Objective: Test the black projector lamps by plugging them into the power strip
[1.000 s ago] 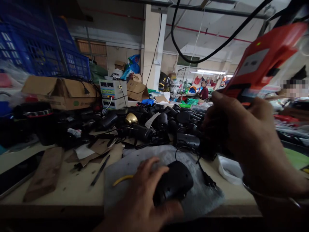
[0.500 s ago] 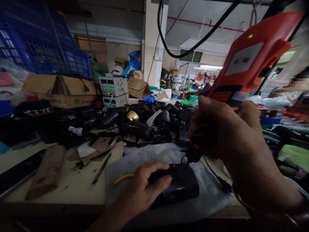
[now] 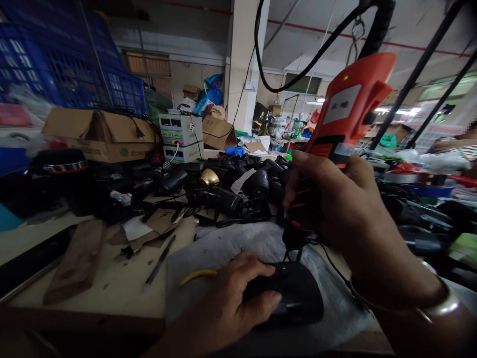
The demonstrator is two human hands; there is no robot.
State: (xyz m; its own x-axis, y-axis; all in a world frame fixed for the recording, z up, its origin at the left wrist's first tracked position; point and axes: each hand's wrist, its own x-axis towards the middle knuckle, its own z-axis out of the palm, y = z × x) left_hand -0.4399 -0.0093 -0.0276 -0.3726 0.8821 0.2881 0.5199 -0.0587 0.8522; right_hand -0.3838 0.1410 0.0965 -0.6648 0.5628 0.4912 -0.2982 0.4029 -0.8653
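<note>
- The surface (image 3: 93, 293) is a pale, scuffed workbench that runs across the lower view; a heap of black hair-dryer bodies (image 3: 238, 191) crowds its far half.
- Blue plastic crates (image 3: 55, 64) stack up at the far left, above an open cardboard box (image 3: 100, 134).
- A grey cloth mat (image 3: 231, 243) lies on the near edge of the surface, under both hands.
- The orange electric screwdriver (image 3: 345, 107) hangs tilted from a black cable, its top leaning up and to the right and a green light lit near that top; its dark lower end points down at the mat.
- The right hand (image 3: 335, 209) comes in from the lower right with the forearm raised, a metal bangle at the wrist. Its fingers are wrapped fully round the screwdriver's dark grip, thumb side up.
- The left hand (image 3: 231, 303) reaches in from the bottom edge, palm down, with fingers spread and curled over the near left side of the black housing (image 3: 294, 296), pinning it to the mat.
- The black housing is a rounded shell that lies on the mat, right under the screwdriver's tip; the tip meets or nearly meets its top edge, and I cannot tell which.
- A yellow-handled tool (image 3: 199, 275) lies on the mat just left of the left hand.
- A black pen (image 3: 160, 262) lies on the bare surface, left of the mat.
</note>
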